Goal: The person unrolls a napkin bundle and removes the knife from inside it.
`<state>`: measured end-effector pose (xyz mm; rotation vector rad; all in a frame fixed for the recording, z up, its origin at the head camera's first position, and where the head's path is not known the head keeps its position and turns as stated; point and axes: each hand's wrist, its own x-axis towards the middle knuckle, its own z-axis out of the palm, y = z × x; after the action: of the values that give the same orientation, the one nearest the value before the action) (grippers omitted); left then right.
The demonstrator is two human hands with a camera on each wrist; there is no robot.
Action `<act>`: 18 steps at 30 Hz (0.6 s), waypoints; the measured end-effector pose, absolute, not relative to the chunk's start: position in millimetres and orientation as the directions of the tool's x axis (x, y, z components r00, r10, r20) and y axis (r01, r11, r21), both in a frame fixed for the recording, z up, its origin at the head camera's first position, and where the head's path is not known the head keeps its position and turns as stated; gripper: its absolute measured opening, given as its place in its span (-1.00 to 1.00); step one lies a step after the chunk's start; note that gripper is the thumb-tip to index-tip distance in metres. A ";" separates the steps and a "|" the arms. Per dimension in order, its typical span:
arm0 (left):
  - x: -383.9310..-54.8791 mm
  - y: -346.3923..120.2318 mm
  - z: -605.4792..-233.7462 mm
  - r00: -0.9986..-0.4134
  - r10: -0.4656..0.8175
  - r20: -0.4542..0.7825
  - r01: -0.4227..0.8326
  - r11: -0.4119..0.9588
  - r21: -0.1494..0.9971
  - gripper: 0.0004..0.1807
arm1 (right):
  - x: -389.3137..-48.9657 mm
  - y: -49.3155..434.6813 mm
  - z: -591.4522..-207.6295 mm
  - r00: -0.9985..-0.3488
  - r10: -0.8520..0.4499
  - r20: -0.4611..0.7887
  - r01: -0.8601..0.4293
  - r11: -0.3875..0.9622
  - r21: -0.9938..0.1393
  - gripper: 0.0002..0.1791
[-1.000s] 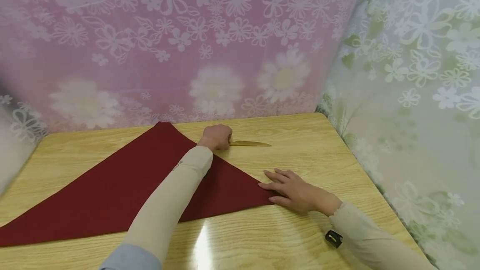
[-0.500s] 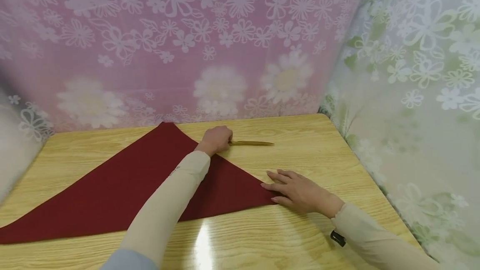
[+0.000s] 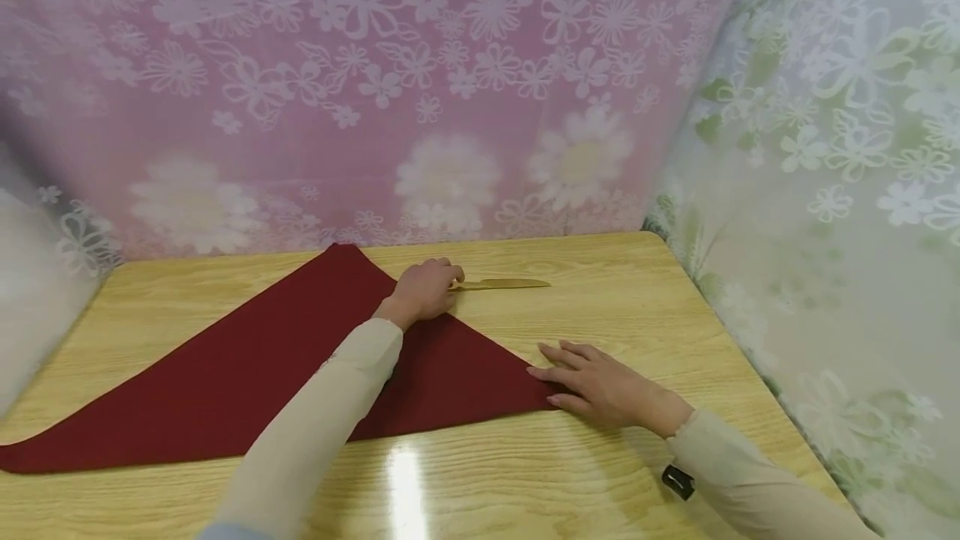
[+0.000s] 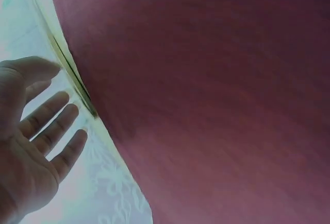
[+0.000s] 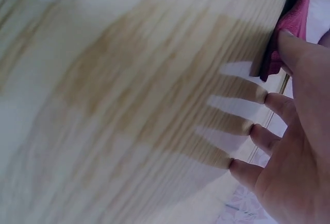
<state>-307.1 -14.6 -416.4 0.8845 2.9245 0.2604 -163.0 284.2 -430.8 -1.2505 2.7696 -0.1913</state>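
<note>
A dark red cloth (image 3: 285, 357), folded into a triangle, lies flat on the table. Just beyond its right slanting edge a gold table knife (image 3: 506, 283) points right. My left hand (image 3: 423, 288) is at the knife's handle end. In the left wrist view the left hand (image 4: 31, 136) has its fingers apart and relaxed, with the thumb tip close beside the knife (image 4: 69, 67); contact is unclear. My right hand (image 3: 603, 386) rests at the cloth's right corner, fingers spread. In the right wrist view its thumb lies on the cloth corner (image 5: 296, 20) and its fingertips touch the wood.
The wooden table (image 3: 637, 290) meets a pink flowered curtain (image 3: 337, 157) at the back. A pale flowered curtain (image 3: 825, 273) hangs along the right side. A small black buckle (image 3: 678, 482) shows beside the right sleeve.
My left fingers, earlier curled round the knife handle, have loosened, and the hand has drawn slightly back. The knife lies at nearly the same spot. My right hand stays on the cloth corner.
</note>
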 end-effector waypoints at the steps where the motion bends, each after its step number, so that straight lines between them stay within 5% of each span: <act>1: -304.2 -18.6 -415.6 -0.835 0.550 -0.004 0.539 0.820 0.194 -0.66 | -163.6 285.1 -431.4 -0.659 -0.752 -0.031 -0.739 0.654 -0.159 -0.49; 18: -262.3 -121.1 -396.5 -0.879 0.438 0.189 0.467 0.872 0.149 -0.59 | -168.5 298.4 -419.2 -0.784 -0.618 -0.060 -0.608 0.784 -0.122 -0.47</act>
<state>-262.3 -121.1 -396.5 0.7748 3.1835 0.3151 -168.5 298.4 -419.2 -0.9906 2.8759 -0.1468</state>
